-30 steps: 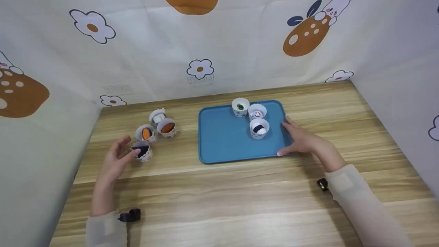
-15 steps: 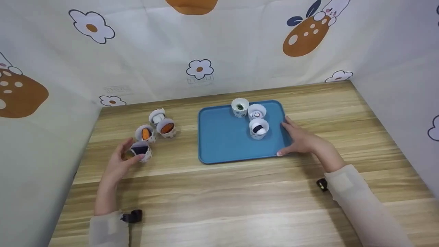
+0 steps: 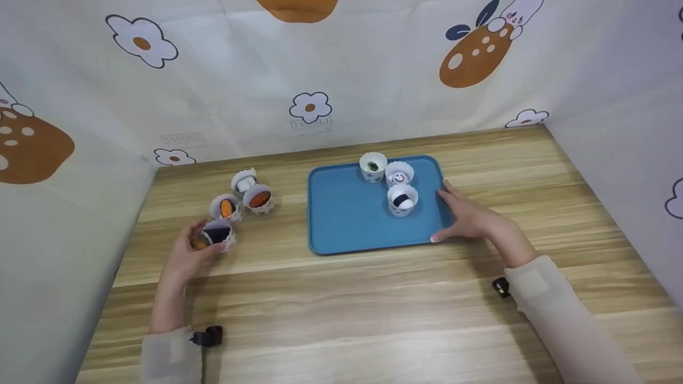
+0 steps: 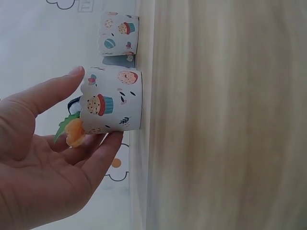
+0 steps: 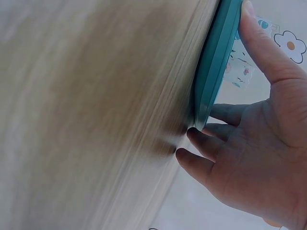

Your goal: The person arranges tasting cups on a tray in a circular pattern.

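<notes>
In the head view my left hand [image 3: 184,256] grips a patterned paper cup [image 3: 227,240] with dark contents, thumb on its near side. The left wrist view shows my left hand [image 4: 53,163] with its thumb and fingers on opposite sides of the cup [image 4: 115,103]. An orange piece with a green leaf [image 4: 74,132] lies at the cup's rim, inside the hand. My right hand [image 3: 469,216] touches the blue tray [image 3: 347,224] at its right edge and near right corner, fingers spread. In the right wrist view the thumb of my right hand [image 5: 264,134] lies on the tray's edge [image 5: 213,72].
Three more cups, with orange [image 3: 226,208], reddish [image 3: 260,199] and white [image 3: 246,184] contents, stand behind the gripped cup. On the tray, three cups [image 3: 373,166] stand close together toward the back right. Patterned cloth [image 3: 240,80] hangs around the wooden table [image 3: 341,309].
My left hand has moved slightly right and closed round the front left cup; the orange-yellow piece now shows between hand and cup. My right hand and the tray have not visibly moved.
</notes>
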`<state>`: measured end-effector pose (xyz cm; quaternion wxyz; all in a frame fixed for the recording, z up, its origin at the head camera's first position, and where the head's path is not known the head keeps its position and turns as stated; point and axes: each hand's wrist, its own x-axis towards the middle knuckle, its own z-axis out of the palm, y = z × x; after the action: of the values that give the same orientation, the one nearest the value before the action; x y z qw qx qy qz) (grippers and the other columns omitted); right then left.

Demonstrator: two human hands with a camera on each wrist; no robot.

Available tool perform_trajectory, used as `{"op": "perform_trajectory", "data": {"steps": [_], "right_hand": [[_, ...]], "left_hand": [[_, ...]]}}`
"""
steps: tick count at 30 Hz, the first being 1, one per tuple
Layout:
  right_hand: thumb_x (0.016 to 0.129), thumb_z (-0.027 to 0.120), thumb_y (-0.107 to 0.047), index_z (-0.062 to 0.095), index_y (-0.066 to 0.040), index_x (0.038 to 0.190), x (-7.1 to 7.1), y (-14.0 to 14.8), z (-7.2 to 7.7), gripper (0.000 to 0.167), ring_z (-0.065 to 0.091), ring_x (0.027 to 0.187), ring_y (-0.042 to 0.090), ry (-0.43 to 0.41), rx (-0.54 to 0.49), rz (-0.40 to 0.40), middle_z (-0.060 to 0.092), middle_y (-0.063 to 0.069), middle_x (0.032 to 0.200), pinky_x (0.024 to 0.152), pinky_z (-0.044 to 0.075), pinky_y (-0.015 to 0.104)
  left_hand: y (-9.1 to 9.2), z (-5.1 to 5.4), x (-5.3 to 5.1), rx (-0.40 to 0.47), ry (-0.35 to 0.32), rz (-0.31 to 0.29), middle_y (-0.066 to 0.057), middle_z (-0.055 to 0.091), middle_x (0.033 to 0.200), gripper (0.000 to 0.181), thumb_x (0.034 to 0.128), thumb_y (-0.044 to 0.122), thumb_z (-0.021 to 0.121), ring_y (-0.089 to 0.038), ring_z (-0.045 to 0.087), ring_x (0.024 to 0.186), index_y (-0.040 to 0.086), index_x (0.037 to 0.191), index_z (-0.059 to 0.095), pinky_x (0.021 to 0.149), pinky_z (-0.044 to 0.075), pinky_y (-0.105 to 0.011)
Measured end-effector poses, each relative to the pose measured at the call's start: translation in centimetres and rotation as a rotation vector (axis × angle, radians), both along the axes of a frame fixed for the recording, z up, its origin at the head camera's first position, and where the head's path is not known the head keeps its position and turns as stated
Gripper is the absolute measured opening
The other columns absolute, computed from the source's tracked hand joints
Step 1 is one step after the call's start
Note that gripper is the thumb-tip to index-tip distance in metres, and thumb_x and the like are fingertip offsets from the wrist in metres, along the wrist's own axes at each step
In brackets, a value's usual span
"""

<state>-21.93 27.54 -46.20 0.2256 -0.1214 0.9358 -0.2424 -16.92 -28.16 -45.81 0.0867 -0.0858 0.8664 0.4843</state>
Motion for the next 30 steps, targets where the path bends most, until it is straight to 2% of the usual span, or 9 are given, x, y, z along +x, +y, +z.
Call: {"op": "perform_trajectory", "data": {"steps": [9,17,27,30], "right_hand": [[0.077,0.082,-0.052,0.009,0.001,0.158,0.01,0.00,-0.03,0.122,0.006,0.152,0.049,0.013,0.003,-0.001,-0.008,0.023,0.166,0.121,0.016,0.062],[0.077,0.082,-0.052,0.009,0.001,0.158,0.03,0.00,0.00,0.122,0.005,0.152,0.048,0.012,0.001,-0.004,-0.008,0.023,0.166,0.121,0.016,0.061],[0.076,0.082,-0.052,0.008,0.001,0.159,-0.07,0.07,-0.16,0.123,0.005,0.152,0.048,0.001,-0.003,-0.008,-0.009,0.023,0.166,0.121,0.015,0.062],[0.076,0.081,-0.053,0.007,0.000,0.159,-0.04,0.03,-0.12,0.123,0.005,0.152,0.048,-0.002,-0.001,-0.009,-0.009,0.023,0.166,0.121,0.015,0.062]], "left_hand": [[0.27,-0.10,-0.08,-0.025,-0.007,0.019,-0.031,0.029,0.155,0.078,0.0906,0.008,0.069,-0.043,0.030,0.142,-0.001,0.154,0.024,0.120,0.025,-0.051],[0.30,-0.13,-0.43,-0.098,-0.041,0.018,-0.036,0.030,0.153,0.078,0.0916,0.014,0.069,-0.048,0.032,0.140,-0.005,0.152,0.024,0.118,0.028,-0.054],[0.72,-0.15,-0.27,-0.109,-0.021,0.025,-0.035,0.034,0.151,0.071,0.0912,0.012,0.068,-0.045,0.032,0.142,-0.009,0.148,0.031,0.118,0.028,-0.052],[0.73,-0.20,-0.29,-0.131,-0.016,0.017,-0.035,0.035,0.150,0.069,0.0920,0.015,0.069,-0.044,0.036,0.138,-0.009,0.146,0.033,0.113,0.033,-0.050]]}}
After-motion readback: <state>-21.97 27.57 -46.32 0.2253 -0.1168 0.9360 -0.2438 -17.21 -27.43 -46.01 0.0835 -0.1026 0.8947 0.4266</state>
